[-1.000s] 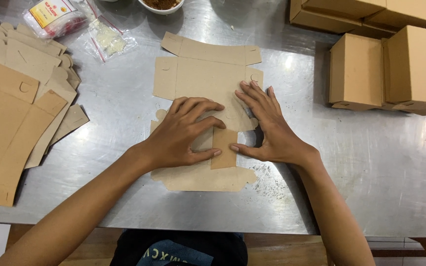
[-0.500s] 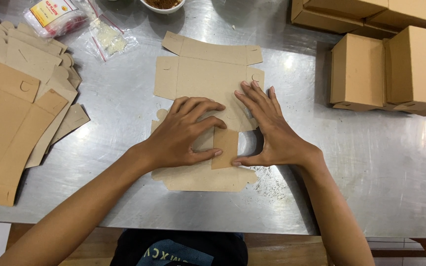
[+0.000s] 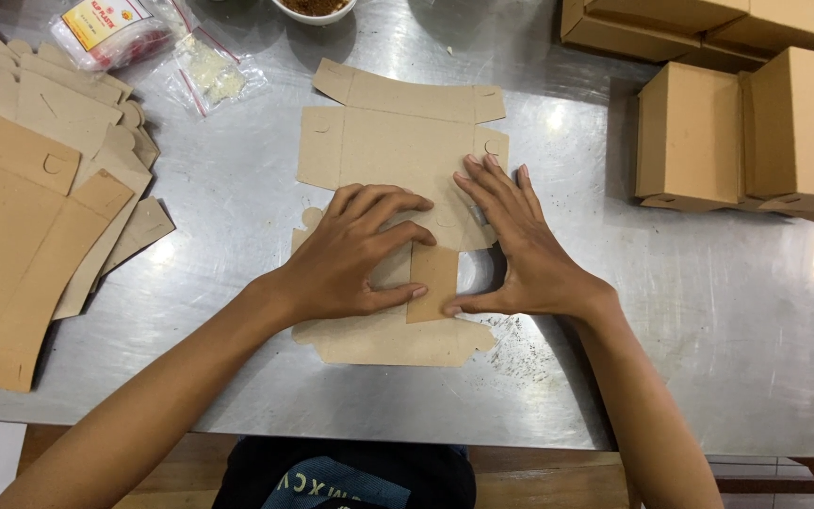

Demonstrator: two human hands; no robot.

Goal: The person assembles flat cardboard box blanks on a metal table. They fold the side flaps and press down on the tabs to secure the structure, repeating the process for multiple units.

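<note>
**A small packing workshop**

The work surface is a scuffed stainless-steel table (image 3: pixel 708 377), the kind used in food preparation. Flat brown cardboard cut-outs (image 3: pixel 30 188) lie stacked at its left edge, while folded cardboard boxes (image 3: pixel 746 132) stand in rows at the far right corner. Small plastic bags (image 3: pixel 200 71) and a bowl of brown crumbs (image 3: pixel 313 8) sit along the far edge.

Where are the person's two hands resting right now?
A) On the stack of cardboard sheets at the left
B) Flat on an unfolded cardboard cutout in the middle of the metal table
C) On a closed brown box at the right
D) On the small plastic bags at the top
B: the left hand and right hand both press flat on the unfolded cardboard cutout lying on the metal table.
</note>
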